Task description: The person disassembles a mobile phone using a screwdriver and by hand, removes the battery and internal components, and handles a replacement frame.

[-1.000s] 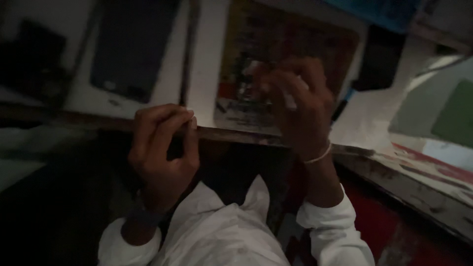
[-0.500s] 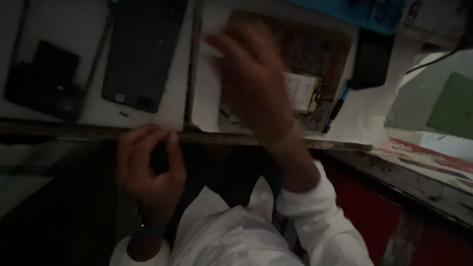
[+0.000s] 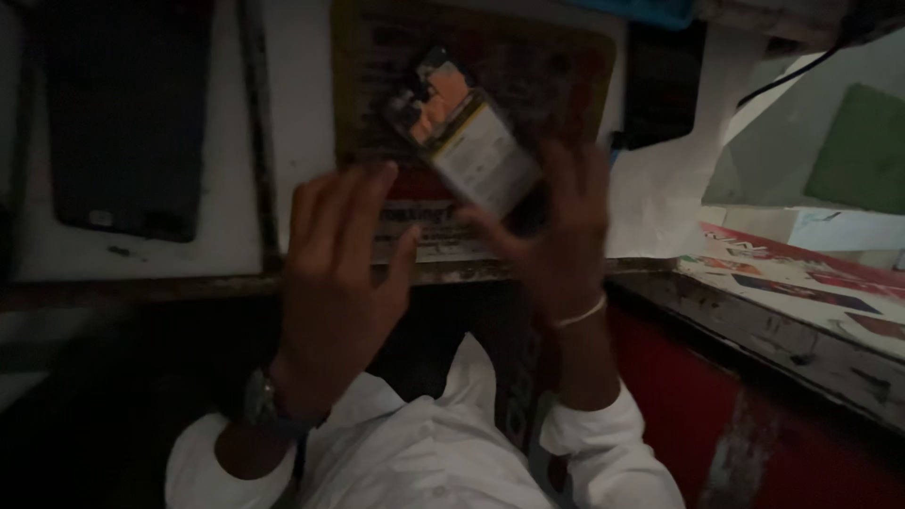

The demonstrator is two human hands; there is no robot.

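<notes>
On my screen: a dark flat phone panel (image 3: 127, 113) lies face-up at the left of the pale counter (image 3: 236, 236). A slim dark strip (image 3: 256, 123) runs just beside it. A worn printed mat (image 3: 556, 75) sits at centre. Crumpled white paper (image 3: 660, 198) lies to the right, near a green sheet (image 3: 863, 146). A red cabinet front (image 3: 754, 424) stands below.

I count two hands (image 3: 330, 283); one opened phone (image 3: 471, 132) showing its battery; one printed mat (image 3: 556, 66); one dark screen panel (image 3: 127, 113), far left; possibly more, the light being dim.
</notes>
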